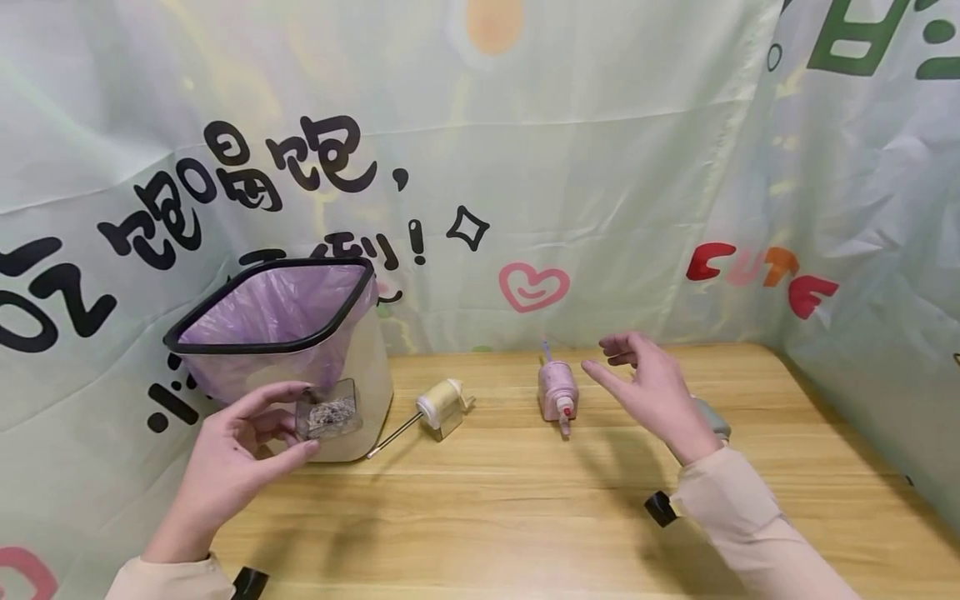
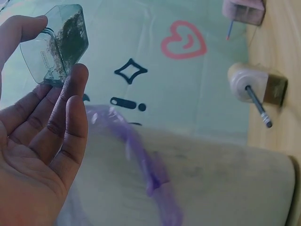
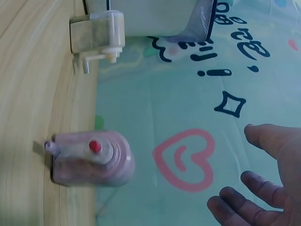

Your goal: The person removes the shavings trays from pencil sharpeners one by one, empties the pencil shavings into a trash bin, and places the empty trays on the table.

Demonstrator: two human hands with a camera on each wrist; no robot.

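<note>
My left hand [image 1: 232, 458] pinches a clear plastic shavings drawer [image 1: 327, 411] between thumb and fingers, in front of the bin. Grey pencil shavings [image 2: 70, 42] lie in the drawer, as the left wrist view shows. To its right, a cream crank pencil sharpener [image 1: 441, 407] stands on the table with a dark pencil [image 1: 395, 435] in its front. My right hand [image 1: 652, 387] is in the air with spread fingers, holding nothing. Just left of it stands a pink crank sharpener [image 1: 558, 387], its crank facing me and a blue pencil [image 1: 547, 351] sticking out behind.
A white bin [image 1: 375, 392] with a black rim and purple liner [image 1: 300, 300] stands at the table's left. Partly hidden behind my right wrist is a grey-green object [image 1: 712, 418]. A printed cloth [image 1: 600, 183] hangs along the back and sides of the wooden table [image 1: 495, 517].
</note>
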